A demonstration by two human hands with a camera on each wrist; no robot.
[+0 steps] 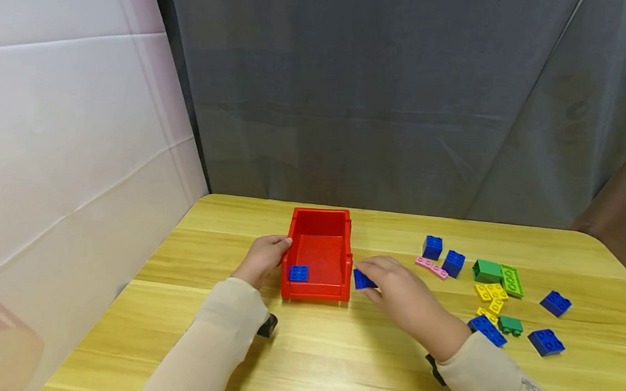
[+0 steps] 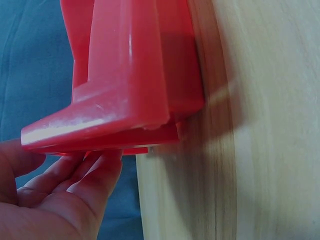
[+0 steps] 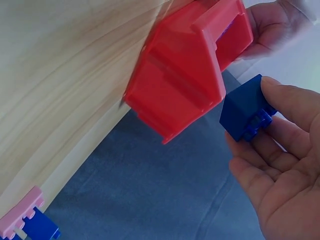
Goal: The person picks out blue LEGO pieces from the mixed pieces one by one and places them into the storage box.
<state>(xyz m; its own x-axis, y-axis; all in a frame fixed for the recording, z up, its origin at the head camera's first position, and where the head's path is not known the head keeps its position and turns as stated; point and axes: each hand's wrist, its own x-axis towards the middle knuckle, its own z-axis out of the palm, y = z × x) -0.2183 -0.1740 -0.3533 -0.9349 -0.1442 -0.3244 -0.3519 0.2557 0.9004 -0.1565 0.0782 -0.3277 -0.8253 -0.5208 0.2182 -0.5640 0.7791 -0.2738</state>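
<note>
Left forearm reaches up from the bottom edge of the head view; left hand grips the near left wall of the red bin, thumb at the rim, fingers against the outside. Right forearm slants in from the lower right; right hand pinches a blue brick between thumb and fingertips, just outside the bin's right wall (whether the two touch, cannot tell).

Left fingers mostly hidden by thumb and wall in the head view; the left wrist view shows them, but the top edge cuts off the bin. Studs of the held brick are covered from above; the right wrist view shows them turned toward the palm.

Bin stands on the table; a blue block lies in its near left corner, studs up. Loose pieces to the right: pink strip, green pieces, yellow pieces, more blue ones. A long blue piece lies beside the right cuff, partly covering a yellow one. Bin's right wall stands between held brick and bin floor.
</note>
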